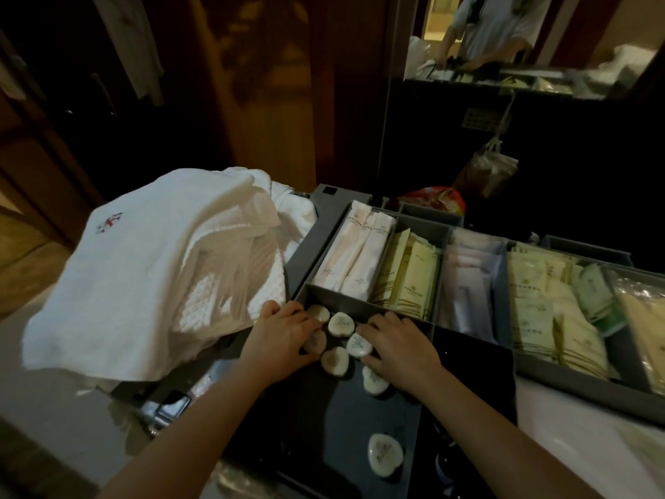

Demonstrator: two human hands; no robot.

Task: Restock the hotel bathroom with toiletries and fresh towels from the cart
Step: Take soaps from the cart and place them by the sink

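A heap of white towels [151,268], the top one bearing a small embroidered mark, lies to the left of a gray divided tray [575,381] and spills up against its left wall. The tray's compartments run left to right. They hold long white packets [356,257] standing on edge, then cream sachets [414,279], then clear-wrapped white items [467,282], then pale yellow packets [539,311] with a few green packets [593,297] beside them. A filled plastic bag [485,171] hangs against the dark wall behind the tray. In front of the first two compartments is a dark surface [324,426] with small rounded soaps [340,324] lying flat on it. Most of the soaps are clustered at its far end and one lone soap [384,453] lies well nearer. Both hands are on the cluster. The left hand [284,329] has bent fingers over the soaps at the left, and whether it actually grips one cannot be told. The right hand [399,340] lies with its fingers spread and fairly straight, resting on the soaps at the right.
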